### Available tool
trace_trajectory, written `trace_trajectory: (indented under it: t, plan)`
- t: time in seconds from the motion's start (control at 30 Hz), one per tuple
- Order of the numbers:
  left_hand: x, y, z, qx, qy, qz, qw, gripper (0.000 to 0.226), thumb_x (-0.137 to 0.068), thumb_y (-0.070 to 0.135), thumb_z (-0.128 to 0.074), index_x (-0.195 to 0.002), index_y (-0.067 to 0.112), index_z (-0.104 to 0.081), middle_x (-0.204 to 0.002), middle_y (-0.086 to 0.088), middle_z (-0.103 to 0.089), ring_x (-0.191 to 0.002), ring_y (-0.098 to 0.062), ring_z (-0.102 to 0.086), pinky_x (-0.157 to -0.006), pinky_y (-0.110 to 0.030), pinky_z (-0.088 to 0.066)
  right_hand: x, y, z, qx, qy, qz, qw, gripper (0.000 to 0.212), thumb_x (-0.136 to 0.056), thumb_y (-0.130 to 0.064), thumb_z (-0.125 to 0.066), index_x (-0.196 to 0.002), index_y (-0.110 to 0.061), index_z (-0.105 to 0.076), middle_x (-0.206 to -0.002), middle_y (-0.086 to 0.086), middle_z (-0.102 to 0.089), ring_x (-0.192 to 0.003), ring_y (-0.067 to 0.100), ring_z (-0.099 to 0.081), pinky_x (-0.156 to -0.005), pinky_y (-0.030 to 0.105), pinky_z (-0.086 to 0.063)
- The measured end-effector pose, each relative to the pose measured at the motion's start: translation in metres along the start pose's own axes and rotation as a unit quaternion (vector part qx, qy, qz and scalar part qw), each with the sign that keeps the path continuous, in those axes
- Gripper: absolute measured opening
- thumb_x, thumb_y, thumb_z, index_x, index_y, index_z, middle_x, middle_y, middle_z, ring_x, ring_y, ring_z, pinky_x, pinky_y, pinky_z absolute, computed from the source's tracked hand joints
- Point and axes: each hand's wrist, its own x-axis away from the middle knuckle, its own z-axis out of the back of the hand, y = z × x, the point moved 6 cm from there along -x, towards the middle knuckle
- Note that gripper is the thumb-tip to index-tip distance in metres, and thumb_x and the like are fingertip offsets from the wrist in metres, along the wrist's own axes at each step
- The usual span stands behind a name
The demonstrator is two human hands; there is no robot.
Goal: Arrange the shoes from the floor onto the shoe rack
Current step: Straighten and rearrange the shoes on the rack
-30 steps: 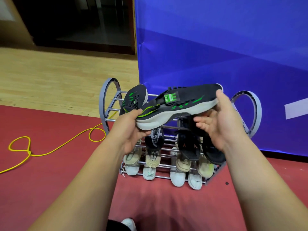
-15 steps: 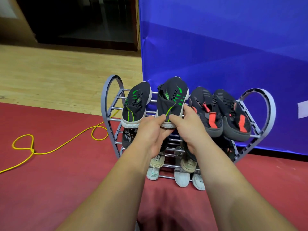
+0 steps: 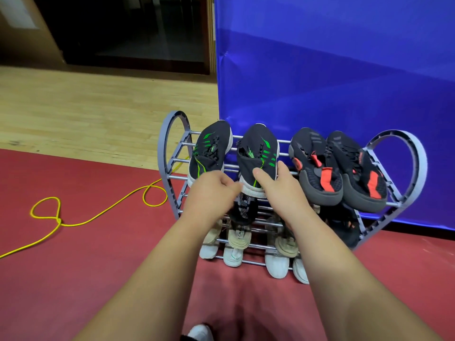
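red floor (image 3: 73,279): no loose shoes seen, shoe rack (image 3: 163,156) prob full. right hand (image 3: 278,190) pinches green shoe (image 3: 258,148) heel; left hand (image 3: 211,193) blurred, can't tell.

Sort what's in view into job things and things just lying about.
Job: shoe rack; green-striped shoe; its mate; red-marked pair; pale shoes below; left hand; right hand.
Lying about: yellow cable; blue backdrop.

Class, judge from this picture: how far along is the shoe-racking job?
Done: the left green-striped shoe and the red-accented pair sit on the rack, top tier. In hand: the right hand grips the second green-striped shoe there; left hand blurred beside it. Left: letting go.
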Motion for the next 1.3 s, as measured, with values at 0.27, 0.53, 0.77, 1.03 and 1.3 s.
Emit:
trace_trajectory:
  t: [0.27, 0.53, 0.77, 1.03, 1.3]
  plan:
    - [-0.015, -0.03, 0.055, -0.032, 0.111, -0.046, 0.992, 0.07, -0.075, 0.041, -0.082, -0.132, 0.024, -0.047, -0.127, 0.009, -0.059, -0.12, -0.015, -0.057, -0.095, -0.034, -0.046, 0.004, 0.002, -0.008, 0.094, 0.019, 0.035, 0.995, 0.075, -0.057, -0.068, -0.075, -0.117, -0.03, -0.051, -0.112, -0.014, -0.064, -0.117, 0.021, -0.057, -0.097, 0.046, -0.051]
    - [-0.022, -0.042, 0.042, -0.028, 0.078, -0.043, 0.996, 0.064, -0.075, 0.041, -0.084, -0.126, 0.035, -0.046, -0.109, 0.021, -0.061, -0.097, -0.01, -0.06, -0.08, -0.028, -0.041, 0.0, 0.003, -0.007, 0.082, 0.008, 0.048, 0.995, 0.072, -0.062, -0.067, -0.076, -0.122, -0.034, -0.052, -0.108, -0.023, -0.065, -0.112, 0.014, -0.061, -0.095, 0.044, -0.054]
    - [-0.024, -0.048, 0.046, -0.053, 0.096, -0.035, 0.993, 0.074, -0.073, 0.047, -0.084, -0.135, 0.032, -0.046, -0.121, 0.017, -0.066, -0.11, -0.014, -0.063, -0.083, -0.031, -0.045, -0.003, 0.002, -0.01, 0.089, 0.008, 0.043, 0.995, 0.067, -0.06, -0.069, -0.073, -0.116, -0.039, -0.052, -0.102, -0.026, -0.065, -0.111, 0.016, -0.061, -0.095, 0.045, -0.052]
    - [-0.021, -0.04, 0.037, -0.06, 0.106, -0.045, 0.991, 0.069, -0.074, 0.045, -0.084, -0.131, 0.03, -0.048, -0.106, 0.025, -0.057, -0.111, -0.013, -0.063, -0.078, -0.027, -0.04, -0.006, -0.007, -0.028, 0.155, 0.013, 0.053, 0.986, 0.074, -0.058, -0.077, -0.064, -0.119, -0.037, -0.049, -0.113, -0.02, -0.067, -0.118, 0.02, -0.059, -0.102, 0.048, -0.038]
    - [-0.02, -0.042, 0.035, -0.05, 0.121, -0.061, 0.99, 0.065, -0.075, 0.044, -0.084, -0.128, 0.033, -0.048, -0.111, 0.024, -0.062, -0.109, -0.011, -0.064, -0.079, -0.028, -0.042, -0.003, -0.007, -0.03, 0.144, 0.023, 0.064, 0.987, 0.069, -0.062, -0.073, -0.065, -0.119, -0.04, -0.048, -0.111, -0.02, -0.068, -0.115, 0.018, -0.061, -0.106, 0.05, -0.036]
